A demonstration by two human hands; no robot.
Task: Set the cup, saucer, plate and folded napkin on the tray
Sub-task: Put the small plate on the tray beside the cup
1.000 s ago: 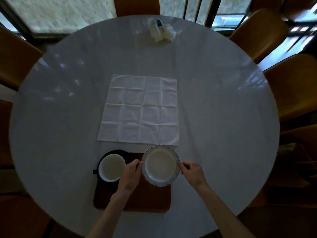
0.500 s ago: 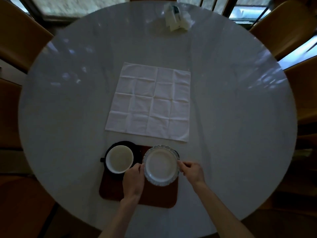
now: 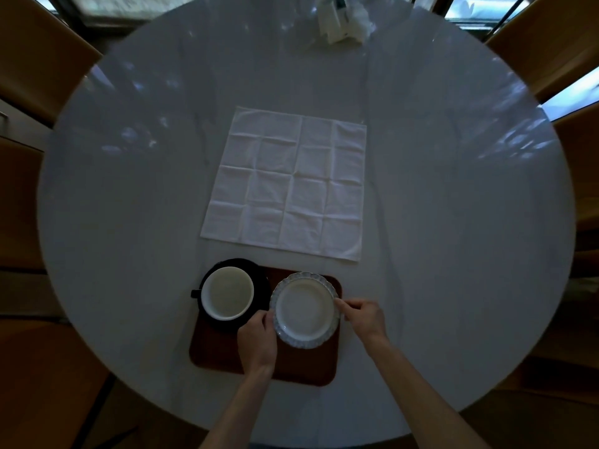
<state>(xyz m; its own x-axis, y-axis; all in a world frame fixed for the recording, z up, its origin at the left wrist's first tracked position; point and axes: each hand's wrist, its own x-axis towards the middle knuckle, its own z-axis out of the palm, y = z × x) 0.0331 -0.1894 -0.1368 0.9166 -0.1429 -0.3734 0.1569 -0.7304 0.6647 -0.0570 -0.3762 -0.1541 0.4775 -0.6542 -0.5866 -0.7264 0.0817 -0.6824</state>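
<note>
White plate (image 3: pixel 304 310) pinched at rim between left hand (image 3: pixel 257 340) and right hand (image 3: pixel 364 317), over tray (image 3: pixel 301 367); cup (image 3: pixel 227 293) beyond left hand; napkin (image 3: pixel 287 181) unfolded farther ahead.

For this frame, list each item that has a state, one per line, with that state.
White paper napkin: unfolded, flat on the table, off the tray.
White-lined dark cup: upright, empty, on the black saucer.
Scalloped white plate: over the brown tray, held at both sides.
Left hand: grips plate's left rim.
Right hand: pinches plate's right rim.

No text or label can be read.
</note>
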